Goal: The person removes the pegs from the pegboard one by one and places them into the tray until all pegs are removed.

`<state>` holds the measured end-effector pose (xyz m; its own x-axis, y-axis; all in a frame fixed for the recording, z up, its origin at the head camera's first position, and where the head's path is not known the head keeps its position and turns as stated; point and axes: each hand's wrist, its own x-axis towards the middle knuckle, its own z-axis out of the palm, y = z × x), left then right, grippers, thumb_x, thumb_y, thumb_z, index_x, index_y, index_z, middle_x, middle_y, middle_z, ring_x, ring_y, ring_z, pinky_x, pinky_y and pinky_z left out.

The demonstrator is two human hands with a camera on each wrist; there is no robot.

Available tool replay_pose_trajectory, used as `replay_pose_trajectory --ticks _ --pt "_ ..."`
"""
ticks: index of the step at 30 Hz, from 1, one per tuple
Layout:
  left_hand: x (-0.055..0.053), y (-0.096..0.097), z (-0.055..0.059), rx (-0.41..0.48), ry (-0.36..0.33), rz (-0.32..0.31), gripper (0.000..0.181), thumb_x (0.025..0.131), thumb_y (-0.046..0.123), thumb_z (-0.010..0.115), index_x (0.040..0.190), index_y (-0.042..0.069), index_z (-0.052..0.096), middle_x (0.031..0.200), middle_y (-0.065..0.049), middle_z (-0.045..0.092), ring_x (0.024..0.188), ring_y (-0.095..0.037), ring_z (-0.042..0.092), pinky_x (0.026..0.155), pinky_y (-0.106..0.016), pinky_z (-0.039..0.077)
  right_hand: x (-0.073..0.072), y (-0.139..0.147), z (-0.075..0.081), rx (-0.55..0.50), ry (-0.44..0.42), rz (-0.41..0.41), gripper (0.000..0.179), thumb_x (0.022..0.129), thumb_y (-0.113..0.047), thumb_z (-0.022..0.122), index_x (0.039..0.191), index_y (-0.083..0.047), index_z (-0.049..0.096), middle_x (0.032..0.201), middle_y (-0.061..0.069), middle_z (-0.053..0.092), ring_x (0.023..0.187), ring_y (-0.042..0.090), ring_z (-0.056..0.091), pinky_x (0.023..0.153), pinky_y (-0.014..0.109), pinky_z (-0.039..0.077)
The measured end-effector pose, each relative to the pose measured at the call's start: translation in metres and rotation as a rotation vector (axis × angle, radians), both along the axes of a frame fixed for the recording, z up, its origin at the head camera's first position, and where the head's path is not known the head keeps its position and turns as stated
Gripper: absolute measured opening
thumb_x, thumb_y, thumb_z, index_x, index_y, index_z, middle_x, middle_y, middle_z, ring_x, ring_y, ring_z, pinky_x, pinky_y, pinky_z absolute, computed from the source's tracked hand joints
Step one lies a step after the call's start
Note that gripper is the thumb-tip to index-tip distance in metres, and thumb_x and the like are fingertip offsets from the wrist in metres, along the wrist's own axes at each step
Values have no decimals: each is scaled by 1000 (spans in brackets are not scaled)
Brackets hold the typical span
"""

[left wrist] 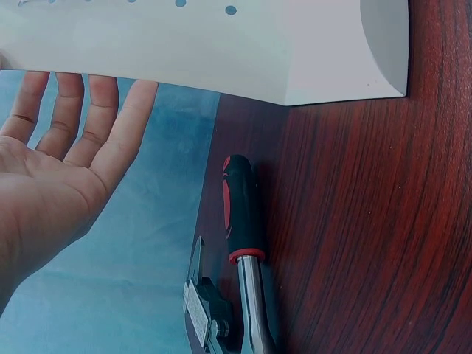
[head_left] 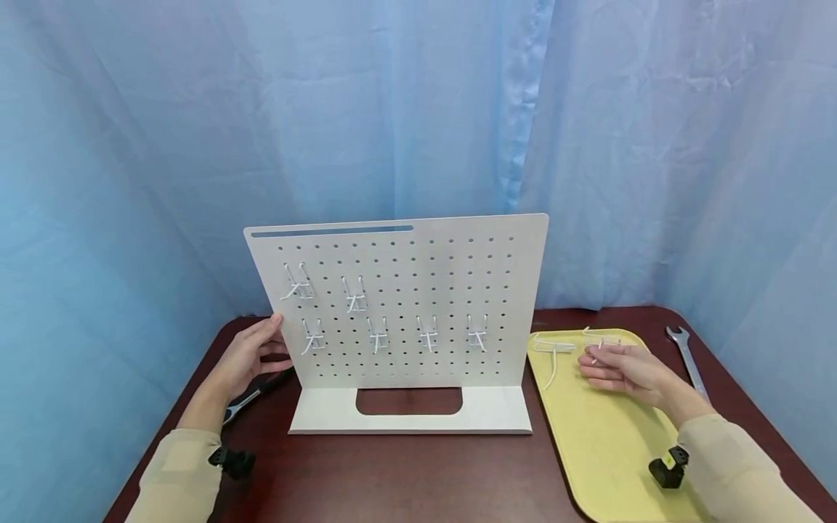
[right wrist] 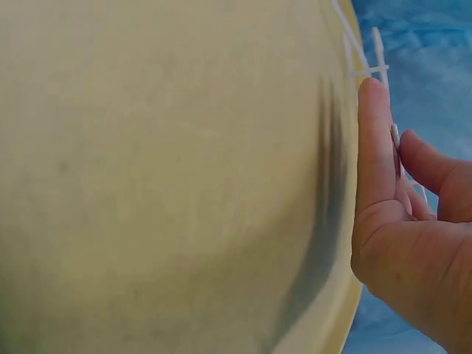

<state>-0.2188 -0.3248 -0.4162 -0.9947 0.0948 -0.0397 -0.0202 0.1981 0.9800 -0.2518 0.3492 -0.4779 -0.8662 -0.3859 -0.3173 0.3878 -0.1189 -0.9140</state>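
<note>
A white pegboard [head_left: 445, 290] stands upright on its base, with several white wire hooks [head_left: 428, 335] hanging from its holes. My left hand [head_left: 251, 352] holds the board's left edge, thumb at the front and fingers reaching behind. Those fingers [left wrist: 107, 133] look nearly straight in the left wrist view, their tips hidden by the board. Over the far part of a yellow tray [head_left: 601, 450], my right hand [head_left: 628, 374] pinches a white wire hook [head_left: 603, 337] between thumb and fingers. Another white hook [head_left: 554, 350] lies on the tray, left of that hand.
A wrench [head_left: 688, 359] lies right of the tray near the table's edge. Left of the board are a ratchet-like tool with a black and red handle [left wrist: 240, 203] and a dark metal tool [left wrist: 206, 313]. Blue curtains [head_left: 392, 109] surround the dark wood table [head_left: 405, 479].
</note>
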Motion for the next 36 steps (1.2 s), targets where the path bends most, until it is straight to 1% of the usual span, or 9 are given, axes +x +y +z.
replay_pose_trajectory --ticks 2,5,11,16,20,23,29,33,36 --pt "0 0 0 -3 -1 2 57 105 53 49 133 3 54 115 -12 63 98 -24 67 85 -47 59 -1 0 -5 50 -8 0 34 110 -16 48 138 3 48 115 9 73 107 22 71 93 43 56" --pt "1 -1 0 -7 -1 6 57 105 53 48 132 3 54 115 -12 63 98 -24 67 84 -47 59 -1 -2 -8 94 -4 16 44 110 -17 47 145 9 40 115 8 73 107 21 71 92 43 56" --pt "1 -2 1 0 11 0 56 105 52 48 130 2 55 113 -10 64 97 -24 67 85 -49 59 -2 -8 -8 170 7 11 55 109 -21 50 149 13 32 113 4 74 104 19 72 90 42 58" --pt "2 -2 0 20 12 -9 54 106 51 47 123 0 57 111 -10 65 97 -25 68 87 -52 58 -1 -10 -5 240 19 4 62 109 -23 52 151 14 26 113 2 73 101 19 72 89 43 58" --pt "1 -2 -2 29 14 -17 54 106 50 47 124 0 56 112 -11 65 98 -25 68 88 -53 57 0 -9 -6 252 8 -13 58 108 -22 53 150 13 31 111 2 74 100 19 73 88 43 58" --pt "0 -1 -2 28 16 -24 55 107 50 47 129 0 55 114 -13 64 99 -26 68 88 -52 57 1 -7 -8 248 2 -31 54 108 -22 54 147 12 38 110 2 74 99 19 73 88 42 59" --pt "-1 1 -2 27 10 -25 55 106 51 47 132 3 55 114 -14 64 100 -28 68 87 -51 58 2 -7 -10 249 -8 -70 42 106 -25 58 135 5 53 106 3 75 95 19 74 86 41 59" --pt "0 0 -1 28 12 -18 54 106 51 47 130 3 56 113 -13 65 100 -27 68 88 -51 58 0 -8 -8 255 2 -82 41 105 -26 59 131 6 55 104 3 76 93 19 74 84 41 60" --pt "0 0 0 24 14 -16 54 106 50 47 130 3 56 113 -13 65 100 -28 68 88 -53 57 0 -8 -8 255 -2 -86 42 105 -27 60 132 6 55 103 3 76 93 20 74 84 41 60"
